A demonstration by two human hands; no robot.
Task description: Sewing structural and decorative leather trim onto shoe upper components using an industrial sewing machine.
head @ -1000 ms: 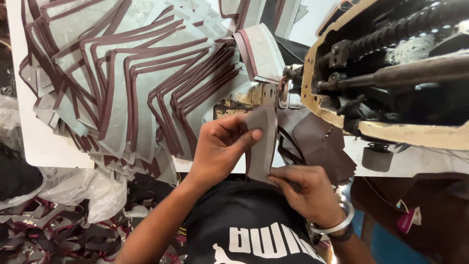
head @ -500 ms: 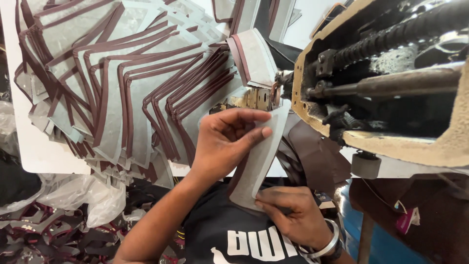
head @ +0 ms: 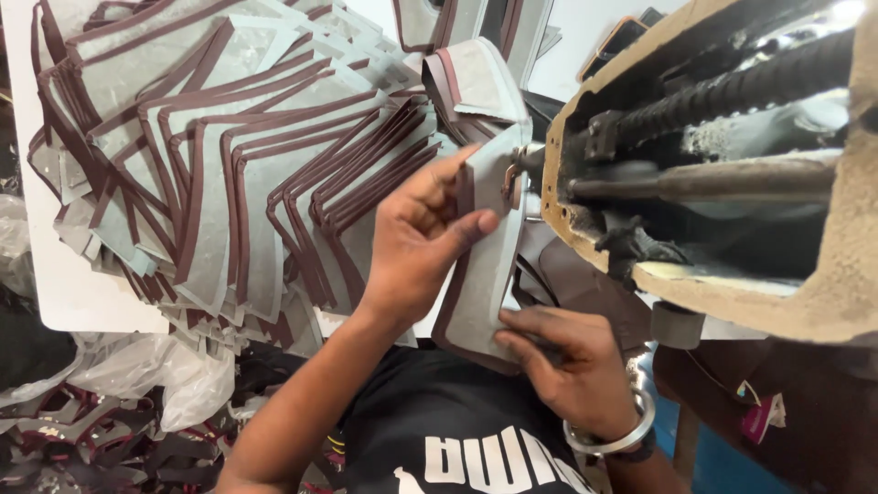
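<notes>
A grey, brown-edged leather piece stands between both my hands in front of the machine's working head. My left hand pinches its upper part with thumb and fingers, near the small metal foot. My right hand, with a metal bangle on the wrist, grips the lower end from below. The top of the piece touches the machine's foot.
A big fanned heap of similar grey pieces with brown edging covers the white table on the left. The machine's open body with rods fills the right. Plastic bags and dark scraps lie lower left.
The piece has turned from its brown side to its grey side and moved up to the machine's foot. My left hand rose with it; my right hand stays at its lower end.
</notes>
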